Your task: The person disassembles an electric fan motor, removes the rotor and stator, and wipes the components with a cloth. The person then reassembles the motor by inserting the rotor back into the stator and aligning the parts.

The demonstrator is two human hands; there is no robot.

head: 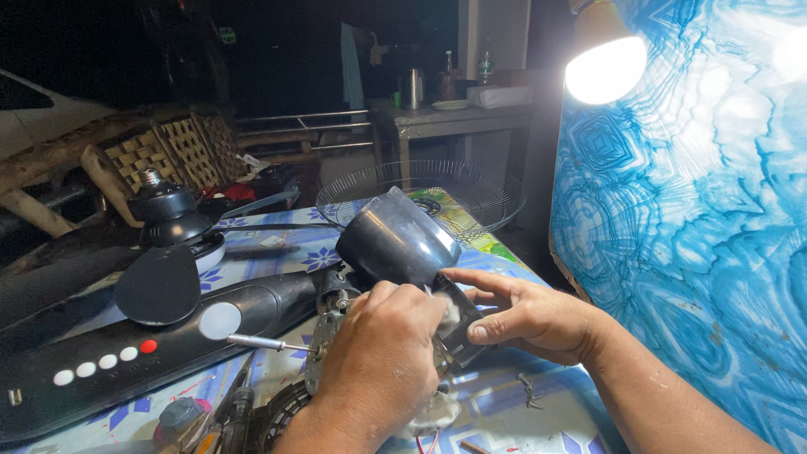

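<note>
Just in front of the wire fan guard [420, 195], on a worktop [504, 395] covered in a blue-flowered cloth, a person is working on a dark plastic motor cover [395, 240]. Their left hand [378, 361] is closing around a white rag [437, 412] and pressing against the lower end of the cover, fingers curled tight. Their right hand [521, 315] is bracing that same end from the other side, thumb and fingers pinching its edge. Left of the cover, a screwdriver [261, 342] is lying across the black fan stand [118, 353] with its row of round buttons. Further left of the cover a black lamp holder [168, 214] is standing. Above and right of the cover a bare bulb [605, 67] is glowing beside a blue patterned sheet [698, 219].
</note>
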